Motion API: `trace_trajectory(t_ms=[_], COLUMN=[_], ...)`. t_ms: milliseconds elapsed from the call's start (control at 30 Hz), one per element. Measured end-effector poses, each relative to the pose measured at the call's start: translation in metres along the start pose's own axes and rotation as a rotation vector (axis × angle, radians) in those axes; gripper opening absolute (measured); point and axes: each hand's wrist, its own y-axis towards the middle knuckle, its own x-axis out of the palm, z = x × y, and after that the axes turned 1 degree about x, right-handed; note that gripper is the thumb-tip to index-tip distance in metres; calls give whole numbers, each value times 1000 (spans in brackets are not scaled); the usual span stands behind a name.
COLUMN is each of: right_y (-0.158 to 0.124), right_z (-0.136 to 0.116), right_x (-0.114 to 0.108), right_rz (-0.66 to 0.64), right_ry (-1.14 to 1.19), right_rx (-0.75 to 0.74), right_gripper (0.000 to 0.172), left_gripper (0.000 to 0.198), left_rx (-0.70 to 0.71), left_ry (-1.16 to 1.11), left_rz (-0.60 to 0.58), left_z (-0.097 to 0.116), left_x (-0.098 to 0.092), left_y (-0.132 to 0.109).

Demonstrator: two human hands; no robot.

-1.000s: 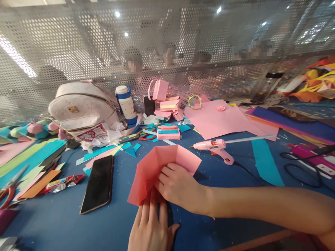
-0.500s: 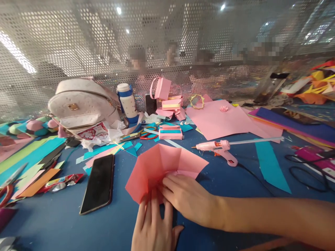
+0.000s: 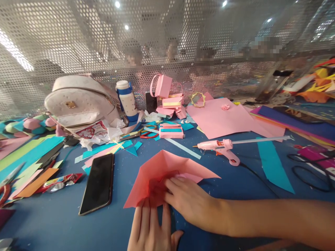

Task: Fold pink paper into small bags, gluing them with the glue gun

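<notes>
A creased sheet of pink paper (image 3: 157, 172) stands partly raised on the blue table, its folded sides flaring up and outward. From below, my left hand (image 3: 154, 225) reaches its near edge with fingers stretched out, tips resting on the paper, and thumb apart. My right hand (image 3: 187, 195) comes in from the right, fingers bent together and pressed into the paper's inner fold. Its fingertips are partly hidden in the crease. Beyond the paper lies a pink hot glue gun (image 3: 221, 148) with a clear glue stick in its back.
Left of the paper is a black phone (image 3: 97, 184). Scissors (image 3: 9, 184) and paper strips (image 3: 39, 179) lie farther left. At the back stand a white backpack (image 3: 78, 101), a bottle (image 3: 127, 101) and small pink paper boxes (image 3: 171, 130). A cord (image 3: 259, 181) trails at right.
The pink paper's raised sides have sunk lower and spread wider, the right corner reaching farther right. Both hands stay at the fold, the left slightly shifted left.
</notes>
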Motion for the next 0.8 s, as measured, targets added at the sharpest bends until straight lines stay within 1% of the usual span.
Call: trace_trajectory(t_ms=[167, 300, 367, 433, 600, 667, 800], right_y=[-2, -4, -7, -11, -22, -25, -26], right_z=[-2, 1, 3, 4, 5, 5, 6], right_x=[-10, -17, -13, -6, 9, 9, 2], right_rz=[53, 91, 126, 187, 332, 349, 321], right_ry=[-29, -65, -78, -97, -180, -219, -230], right_rx=[-24, -40, -43, -55, -113, -135, -138], right_gripper=[10, 22, 26, 29, 33, 33, 30], left_gripper=[43, 46, 48, 50, 57, 59, 59], left_rx=[8, 38, 52, 62, 83, 90, 105], left_ry=[-3, -15, -36, -53, -51, -29, 7], left_rz=[-7, -15, -30, -50, -74, -84, -97], left_z=[1, 0, 0, 0, 0, 0, 0], left_x=[-3, -4, -3, -3, -4, -4, -4], left_y=[2, 13, 20, 24, 24, 22, 20])
